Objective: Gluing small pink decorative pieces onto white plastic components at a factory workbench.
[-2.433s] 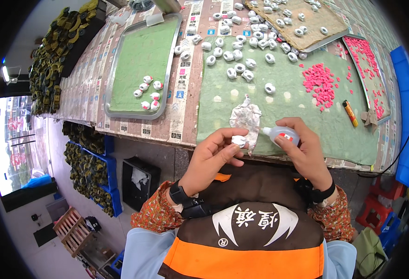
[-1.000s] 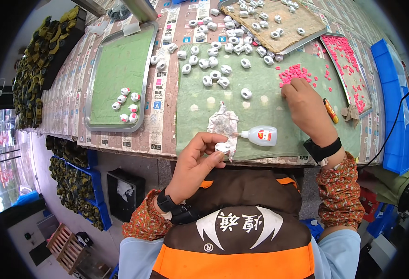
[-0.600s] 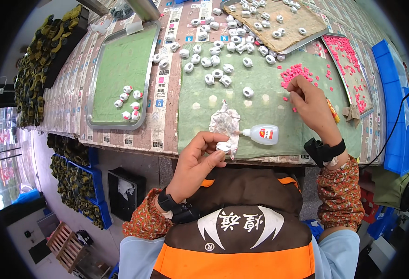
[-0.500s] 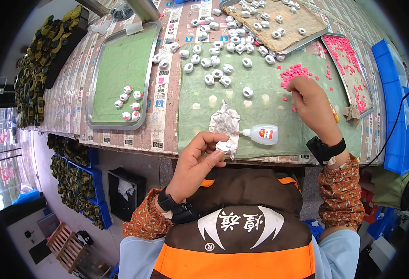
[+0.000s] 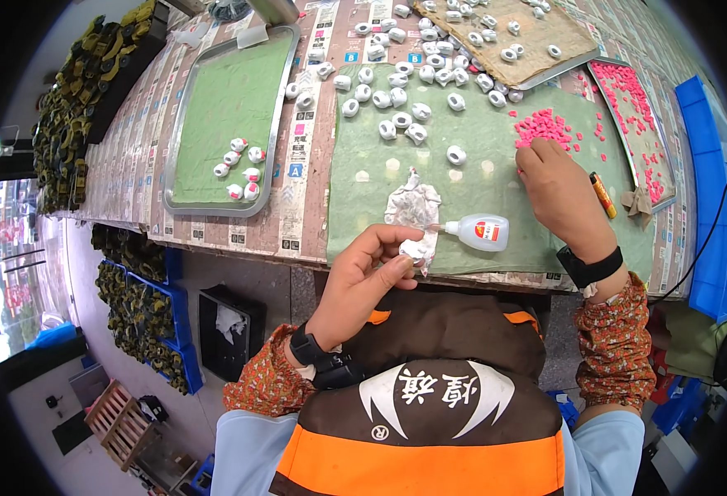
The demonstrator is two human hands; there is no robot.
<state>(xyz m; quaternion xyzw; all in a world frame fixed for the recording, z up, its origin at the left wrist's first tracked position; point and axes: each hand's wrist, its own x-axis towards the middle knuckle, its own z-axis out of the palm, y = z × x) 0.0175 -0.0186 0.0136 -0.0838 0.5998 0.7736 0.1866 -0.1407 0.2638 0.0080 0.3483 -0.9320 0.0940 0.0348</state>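
My left hand (image 5: 368, 277) pinches a small white rounded piece (image 5: 414, 250) between thumb and fingers, above the near edge of the green cloth (image 5: 463, 194). Just beyond it lies a crumpled, stained white rag (image 5: 413, 204). A clear glue bottle (image 5: 483, 232) rests on its side, its nozzle pointing at the rag. My right hand (image 5: 564, 194) is at the near edge of a heap of small pink pieces (image 5: 543, 126). Its fingers are curled downward, and the fingertips are partly hidden, so anything between them does not show. Several white pieces with dark spots (image 5: 398, 97) lie on the cloth's far side.
A green-lined metal tray (image 5: 229, 124) at left holds several white pieces with pink parts. At the far right are a tray of pink pieces (image 5: 640, 124), a blue bin (image 5: 709, 190) and a yellow-and-black tube (image 5: 602, 195). A brown-lined tray (image 5: 529, 37) stands at the back.
The view has shifted slightly, moving the table rightward in the picture. My right hand has come closer to the pink heap, its fingers now at the heap's edge. My left hand keeps its pinch.
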